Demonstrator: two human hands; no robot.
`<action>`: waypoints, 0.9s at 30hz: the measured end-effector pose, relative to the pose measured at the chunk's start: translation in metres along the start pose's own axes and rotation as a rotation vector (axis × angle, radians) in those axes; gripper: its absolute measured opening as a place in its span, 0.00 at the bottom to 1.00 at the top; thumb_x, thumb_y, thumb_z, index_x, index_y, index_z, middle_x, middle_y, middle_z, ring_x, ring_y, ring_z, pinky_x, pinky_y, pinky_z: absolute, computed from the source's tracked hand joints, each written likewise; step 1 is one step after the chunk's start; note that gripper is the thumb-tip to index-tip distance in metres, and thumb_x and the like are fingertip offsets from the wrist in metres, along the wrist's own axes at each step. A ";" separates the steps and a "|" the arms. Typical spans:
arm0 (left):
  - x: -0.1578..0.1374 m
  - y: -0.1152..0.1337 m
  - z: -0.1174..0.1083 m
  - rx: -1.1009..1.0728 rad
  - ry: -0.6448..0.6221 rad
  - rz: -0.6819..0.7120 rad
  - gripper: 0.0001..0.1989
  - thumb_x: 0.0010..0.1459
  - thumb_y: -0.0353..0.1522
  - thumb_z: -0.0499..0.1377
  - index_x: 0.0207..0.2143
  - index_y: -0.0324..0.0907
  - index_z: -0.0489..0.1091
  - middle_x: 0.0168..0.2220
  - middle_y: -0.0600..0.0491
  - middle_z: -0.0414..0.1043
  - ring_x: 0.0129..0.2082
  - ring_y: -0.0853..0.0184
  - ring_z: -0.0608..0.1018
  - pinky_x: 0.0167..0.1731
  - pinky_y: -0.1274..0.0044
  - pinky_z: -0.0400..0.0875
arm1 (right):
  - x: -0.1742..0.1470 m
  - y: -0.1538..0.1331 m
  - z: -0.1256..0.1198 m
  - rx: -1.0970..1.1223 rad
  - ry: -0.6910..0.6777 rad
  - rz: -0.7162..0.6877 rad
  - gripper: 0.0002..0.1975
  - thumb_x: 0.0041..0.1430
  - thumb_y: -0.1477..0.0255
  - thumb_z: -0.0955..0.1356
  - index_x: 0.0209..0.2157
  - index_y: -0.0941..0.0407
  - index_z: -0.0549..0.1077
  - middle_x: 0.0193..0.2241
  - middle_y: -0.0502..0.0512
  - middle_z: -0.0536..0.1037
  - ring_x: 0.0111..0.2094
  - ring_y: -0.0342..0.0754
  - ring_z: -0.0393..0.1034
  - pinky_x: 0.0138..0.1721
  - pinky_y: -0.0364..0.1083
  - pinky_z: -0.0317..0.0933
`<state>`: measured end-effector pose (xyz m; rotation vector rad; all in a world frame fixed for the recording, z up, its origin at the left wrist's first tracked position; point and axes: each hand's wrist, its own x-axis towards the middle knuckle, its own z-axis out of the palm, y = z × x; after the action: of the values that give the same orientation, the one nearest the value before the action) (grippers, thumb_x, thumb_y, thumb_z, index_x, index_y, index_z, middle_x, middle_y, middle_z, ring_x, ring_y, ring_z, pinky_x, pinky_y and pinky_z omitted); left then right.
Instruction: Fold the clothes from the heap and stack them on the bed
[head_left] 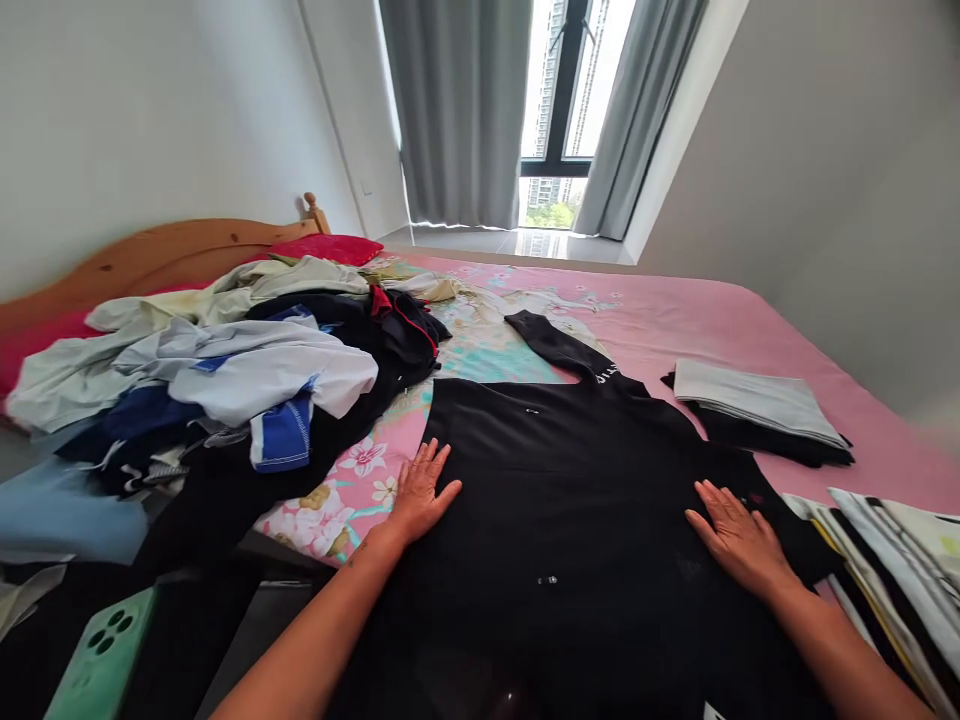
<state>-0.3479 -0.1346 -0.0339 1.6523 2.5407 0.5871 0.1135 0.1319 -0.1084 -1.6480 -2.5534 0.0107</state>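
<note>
A black long-sleeved top lies spread out on the bed, one sleeve with white lettering stretched away towards the window. My left hand rests flat on its left edge, thumb and fingers apart. On the right side of the cloth, my right hand lies palm down with its fingers stretched out. Neither hand grips anything. The near end of the top runs out of the bottom of the view.
Left of the top is a heap of loose clothes. Folded clothes lie at the right, with another folded stack nearer me. A green phone is at the lower left. The bed has a pink flowered sheet and a wooden headboard.
</note>
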 end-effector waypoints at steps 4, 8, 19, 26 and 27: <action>-0.006 -0.023 -0.021 -0.046 0.064 -0.306 0.22 0.61 0.39 0.47 0.52 0.37 0.66 0.49 0.42 0.71 0.50 0.61 0.71 0.52 0.71 0.62 | 0.002 0.002 0.005 0.005 -0.008 0.018 0.35 0.57 0.52 0.49 0.61 0.53 0.57 0.63 0.54 0.55 0.64 0.54 0.45 0.60 0.65 0.41; 0.003 -0.028 -0.033 -0.025 -0.070 -0.415 0.20 0.59 0.45 0.48 0.37 0.41 0.72 0.37 0.46 0.76 0.39 0.60 0.76 0.39 0.72 0.66 | -0.008 -0.011 0.006 -0.014 0.118 0.029 0.36 0.58 0.51 0.47 0.62 0.53 0.54 0.64 0.51 0.53 0.65 0.52 0.42 0.61 0.65 0.37; 0.016 -0.010 -0.018 0.060 -0.148 -0.549 0.26 0.59 0.49 0.46 0.41 0.38 0.71 0.42 0.39 0.74 0.43 0.57 0.75 0.38 0.72 0.63 | -0.010 -0.025 -0.022 -0.032 0.006 0.071 0.35 0.62 0.53 0.46 0.63 0.57 0.52 0.64 0.55 0.51 0.65 0.51 0.39 0.61 0.64 0.35; -0.003 -0.004 -0.047 0.041 -0.232 -0.481 0.31 0.54 0.55 0.44 0.33 0.39 0.72 0.34 0.42 0.76 0.35 0.56 0.77 0.30 0.74 0.63 | -0.050 -0.063 -0.058 0.027 0.013 0.045 0.32 0.62 0.53 0.51 0.62 0.56 0.54 0.64 0.58 0.50 0.65 0.55 0.38 0.60 0.67 0.35; -0.014 -0.005 -0.052 0.034 -0.247 -0.466 0.32 0.53 0.56 0.45 0.30 0.39 0.72 0.30 0.44 0.76 0.34 0.55 0.77 0.29 0.74 0.63 | -0.064 -0.062 -0.061 0.046 0.058 0.028 0.31 0.62 0.53 0.52 0.62 0.55 0.55 0.64 0.58 0.52 0.65 0.55 0.39 0.60 0.67 0.35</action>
<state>-0.3595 -0.1638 0.0101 1.0006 2.6184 0.2798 0.0885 0.0447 -0.0492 -1.6432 -2.4683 0.0225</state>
